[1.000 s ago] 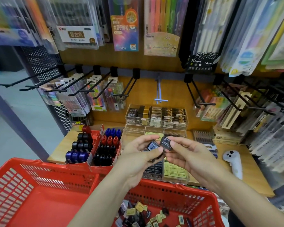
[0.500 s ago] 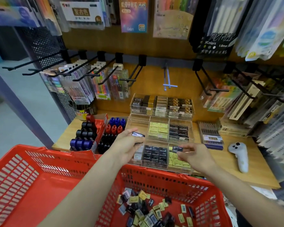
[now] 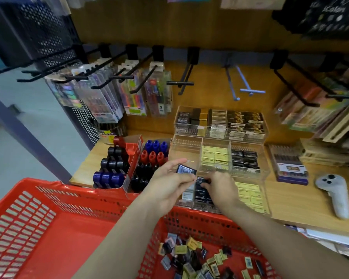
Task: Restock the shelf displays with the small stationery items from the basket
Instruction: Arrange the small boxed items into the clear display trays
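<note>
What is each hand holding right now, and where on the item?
Left hand pinches a small black packet by its lower edge. Right hand fingers grip another black packet at its end, over the tray.

We have 1 head-worn view, looking forward and steeply down, close over the red basket (image 3: 48, 228), facing the wooden shelf (image 3: 290, 198) and its pegboard hooks (image 3: 113, 77) beyond.

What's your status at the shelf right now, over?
Left hand holds one small black pack. Right hand pinches another into the clear tray. Red basket has more loose packs. Nothing in the way.
</note>
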